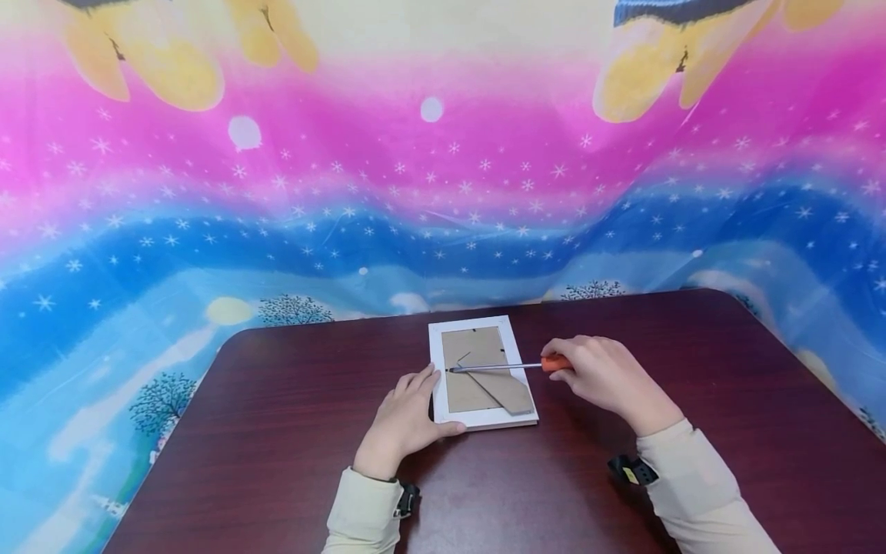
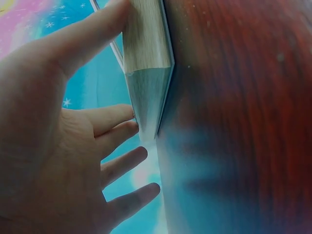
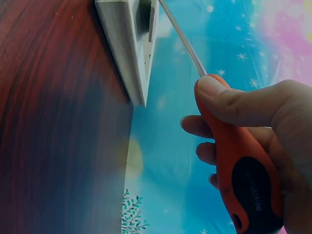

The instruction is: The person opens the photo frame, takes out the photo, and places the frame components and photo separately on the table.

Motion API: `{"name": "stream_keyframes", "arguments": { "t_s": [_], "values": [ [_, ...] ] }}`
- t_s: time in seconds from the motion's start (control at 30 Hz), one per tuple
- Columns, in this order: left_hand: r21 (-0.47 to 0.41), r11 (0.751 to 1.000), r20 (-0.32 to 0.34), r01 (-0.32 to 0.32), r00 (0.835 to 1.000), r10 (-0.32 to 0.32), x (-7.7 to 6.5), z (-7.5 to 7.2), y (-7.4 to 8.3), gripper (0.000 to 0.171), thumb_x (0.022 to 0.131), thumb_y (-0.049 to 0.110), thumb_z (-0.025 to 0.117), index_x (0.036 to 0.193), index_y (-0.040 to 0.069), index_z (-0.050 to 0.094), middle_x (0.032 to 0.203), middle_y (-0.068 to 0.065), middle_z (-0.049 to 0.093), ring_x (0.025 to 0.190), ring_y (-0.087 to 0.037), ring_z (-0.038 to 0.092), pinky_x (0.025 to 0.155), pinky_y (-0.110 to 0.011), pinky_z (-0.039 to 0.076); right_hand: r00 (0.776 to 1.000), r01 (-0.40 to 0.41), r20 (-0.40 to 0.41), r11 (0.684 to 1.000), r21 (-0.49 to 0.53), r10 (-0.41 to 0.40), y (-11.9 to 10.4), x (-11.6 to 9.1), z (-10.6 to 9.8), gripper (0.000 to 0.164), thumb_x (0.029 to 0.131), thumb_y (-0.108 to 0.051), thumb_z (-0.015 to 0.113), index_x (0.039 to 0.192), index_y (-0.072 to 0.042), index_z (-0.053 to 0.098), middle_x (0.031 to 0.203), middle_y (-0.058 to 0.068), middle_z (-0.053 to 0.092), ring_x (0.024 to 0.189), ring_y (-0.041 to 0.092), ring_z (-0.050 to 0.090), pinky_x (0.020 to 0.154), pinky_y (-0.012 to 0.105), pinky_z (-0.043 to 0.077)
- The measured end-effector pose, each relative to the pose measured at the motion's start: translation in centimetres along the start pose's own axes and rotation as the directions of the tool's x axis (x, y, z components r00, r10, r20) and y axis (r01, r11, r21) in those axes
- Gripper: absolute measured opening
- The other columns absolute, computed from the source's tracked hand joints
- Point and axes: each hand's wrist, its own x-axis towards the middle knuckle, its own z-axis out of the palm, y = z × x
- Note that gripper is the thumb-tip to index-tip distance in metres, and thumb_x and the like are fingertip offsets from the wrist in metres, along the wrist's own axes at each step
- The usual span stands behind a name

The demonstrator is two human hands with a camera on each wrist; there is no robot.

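A white picture frame [image 1: 487, 418] lies face down, its brown backing board [image 1: 465, 396] and fold-out stand [image 1: 508, 391] showing. My right hand [image 1: 609, 377] grips the orange handle of a screwdriver [image 1: 555, 363], thumb along the handle. The shaft crosses above the backing from the right, and its tip is at a small dark tab on the left inner edge; whether it touches the tab I cannot tell. My left hand [image 1: 401, 419] rests against the frame's near left corner. Its thumb lies on the near edge, while the spread, straight fingers [image 2: 124, 163] reach along the left side.
The dark red-brown wooden table [image 1: 291, 431] extends around the frame on all sides. Behind it hangs a pink and blue cloth [image 1: 388, 192] printed with snowflakes and trees. Each wrist wears a black strap [image 1: 633, 469] at the cuff.
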Motion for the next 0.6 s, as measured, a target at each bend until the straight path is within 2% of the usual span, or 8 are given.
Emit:
{"name": "stream_keyframes", "arguments": {
  "t_s": [0.33, 0.6],
  "values": [
    [-0.023, 1.0, -0.006, -0.002, 1.0, 0.002, -0.01, -0.02, -0.06, 0.096, 0.07, 0.064, 0.064, 0.144, 0.009, 0.039, 0.156, -0.007, 0.032, 0.135, -0.033, 0.032, 0.105, -0.057, 0.037, 1.0, 0.021, -0.002, 1.0, -0.001, -0.021, 0.04, 0.03, 0.24, 0.026, 0.07, -0.021, 0.079, 0.094, -0.017, 0.07, 0.079, 0.0, 0.073, 0.069, 0.015, 0.064, 0.063, 0.04, 0.057],
    [-0.05, 0.999, -0.023, -0.011, 1.0, 0.01, 0.08, 0.12, -0.22, 0.094, 0.069, 0.061, 0.067, 0.143, 0.008, 0.042, 0.155, -0.008, 0.035, 0.133, -0.033, 0.035, 0.104, -0.057, 0.039, 0.999, 0.031, -0.03, 0.999, 0.014, -0.031, 0.73, 0.35, 0.99, 0.024, 0.07, -0.014, 0.078, 0.093, -0.017, 0.072, 0.082, 0.002, 0.075, 0.072, 0.017, 0.064, 0.066, 0.041, 0.057]
  ]
}}
